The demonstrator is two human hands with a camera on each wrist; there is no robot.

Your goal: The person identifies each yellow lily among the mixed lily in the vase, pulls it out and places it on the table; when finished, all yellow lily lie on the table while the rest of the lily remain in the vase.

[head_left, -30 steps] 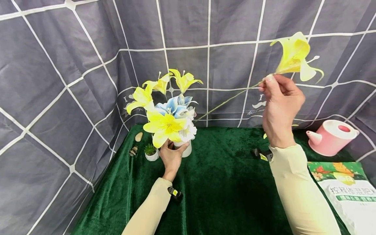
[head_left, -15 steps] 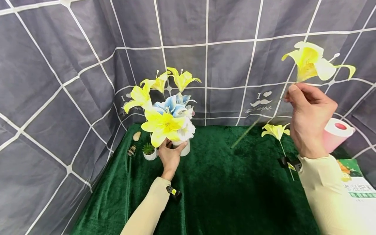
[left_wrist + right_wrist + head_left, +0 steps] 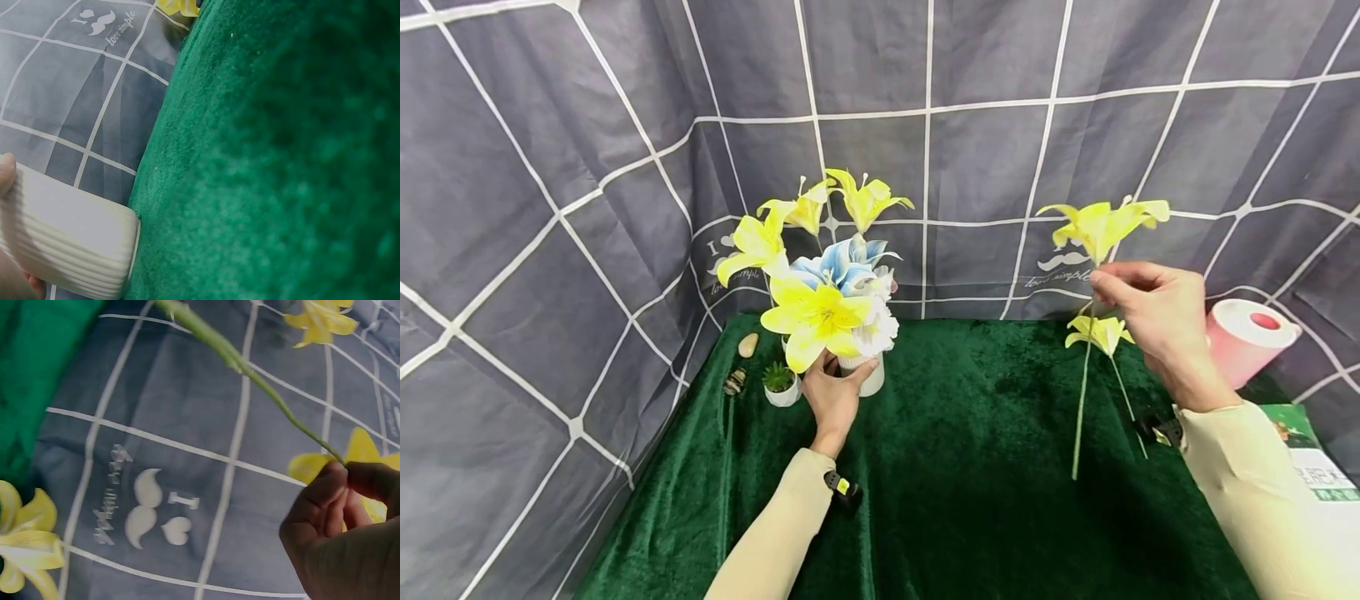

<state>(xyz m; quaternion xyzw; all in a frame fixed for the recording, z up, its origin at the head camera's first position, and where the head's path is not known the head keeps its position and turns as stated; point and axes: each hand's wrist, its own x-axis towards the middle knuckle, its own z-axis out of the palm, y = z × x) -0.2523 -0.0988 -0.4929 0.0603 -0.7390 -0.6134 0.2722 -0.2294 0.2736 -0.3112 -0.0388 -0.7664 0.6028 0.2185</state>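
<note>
My left hand (image 3: 833,402) grips a white ribbed vase (image 3: 873,380) low on the green cloth, fingers and thumb around its side. In the left wrist view the vase (image 3: 75,234) shows its ribs and base. Yellow lilies (image 3: 820,321), a blue flower (image 3: 842,268) and white blooms (image 3: 877,329) rise from it, hiding its rim. Off to the right, my right hand (image 3: 1157,321) pinches a yellow lily (image 3: 1097,227) just beneath its bloom, and its green stem (image 3: 269,390) hangs nearly straight down. Behind that stem, another yellow lily (image 3: 1105,336) is on the cloth.
A small potted succulent (image 3: 781,385) stands left of the vase, near a pale pebble (image 3: 748,345) and a striped stone (image 3: 735,382). At right are a pink watering can (image 3: 1247,342), partly behind my wrist, and a printed bag (image 3: 1326,467). Grey checked curtain (image 3: 985,167) encloses the back and sides.
My right hand has swung right, then down and back left with the lily. Its stem has turned from slanting toward the vase to hanging nearly upright. The left hand stays on the vase.
</note>
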